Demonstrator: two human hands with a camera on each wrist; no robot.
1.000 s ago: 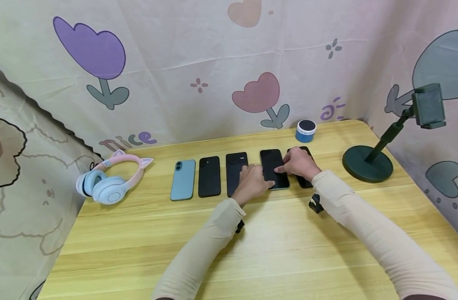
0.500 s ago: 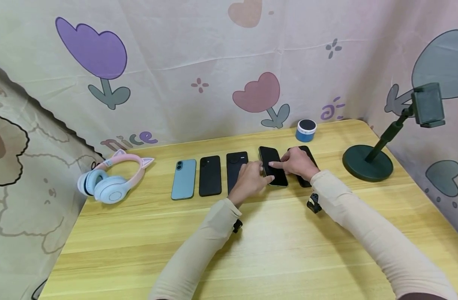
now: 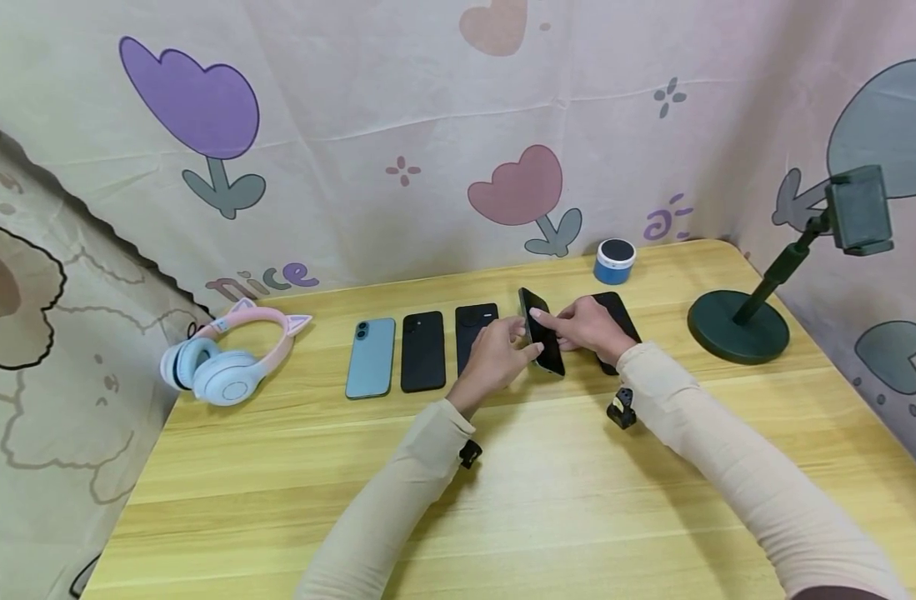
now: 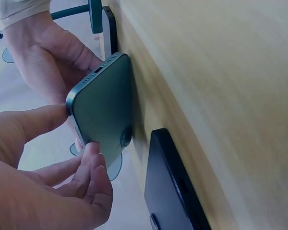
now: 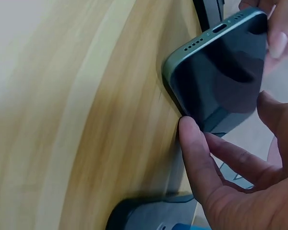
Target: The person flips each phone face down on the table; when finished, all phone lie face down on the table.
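Note:
A smartphone (image 3: 550, 357) with a green back (image 4: 103, 103) and dark screen (image 5: 221, 79) stands tilted up on its long side, screen turned to the right. My left hand (image 3: 495, 354) grips its raised left edge, the thumb at the near corner and a fingertip against the back. From the other side my right hand (image 3: 591, 325) holds it, thumb by the upper edge and fingers along the lower edge close to the table. Left of it lies a dark phone (image 3: 468, 329), partly hidden by the left hand. Another black phone (image 3: 618, 315) lies under the right hand.
Farther left lie a black phone (image 3: 423, 352) and a light-blue phone (image 3: 371, 358). Cat-ear headphones (image 3: 228, 379) rest at the wooden table's (image 3: 533, 500) left side. A small blue-and-white round speaker (image 3: 614, 262) stands at the back; a dark green phone stand (image 3: 738, 327) is at the right.
The green-backed phone lay flat with its screen up; its left edge has risen and it now tilts steeply to the right. Both hands have stayed close to it, the right thumb shifting slightly left.

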